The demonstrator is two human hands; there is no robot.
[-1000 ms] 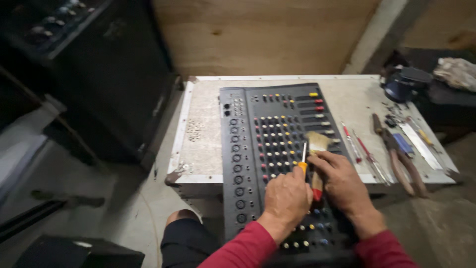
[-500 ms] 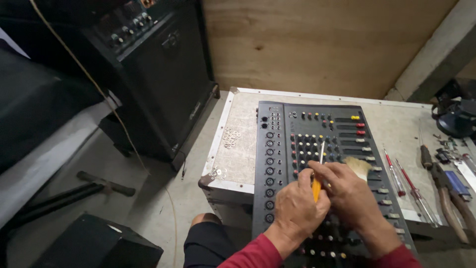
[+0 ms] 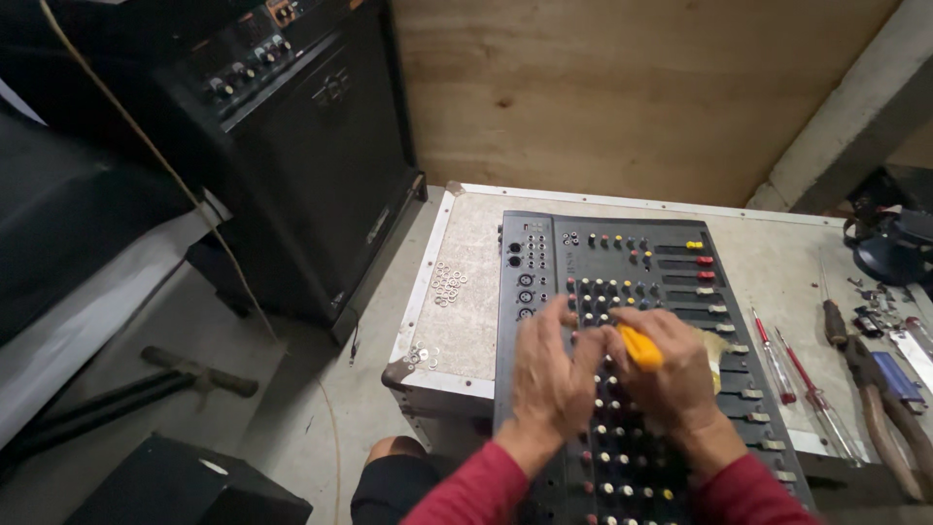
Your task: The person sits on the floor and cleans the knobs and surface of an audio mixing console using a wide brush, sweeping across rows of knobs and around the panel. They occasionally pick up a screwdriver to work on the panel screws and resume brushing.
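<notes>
- Fingers (image 3: 649, 335) of right hand (image 3: 671, 374) clenched around yellow-handled screwdriver (image 3: 639, 347), handle poking out toward the left between thumb and knuckles; tip hidden.
- Fingers (image 3: 559, 316) of left hand (image 3: 552, 374) curled over the knob rows, touching the right hand; hard to tell whether pinching anything.
- Both hands resting over the middle of a dark audio mixer (image 3: 622, 292), red sleeves at the near edge.
- Mixer lying flat on a pale grey counter (image 3: 476, 262) with metal edging, rows of small coloured knobs running near to far, faders along its right side.
- Small heap of metal washers (image 3: 448, 284) on the counter just left of the mixer; a few more washers (image 3: 420, 356) near the left near corner.
- Two thin red-tipped screwdrivers (image 3: 789, 374) lying right of the mixer, pliers (image 3: 875, 399) with dark handles farther right.
- Large black speaker cabinet (image 3: 301, 146) standing on the floor left of the counter, knobs on its top panel.
- Plywood wall (image 3: 622, 87) beyond the counter.
- Small black box (image 3: 185, 481) on the floor, near left.
</notes>
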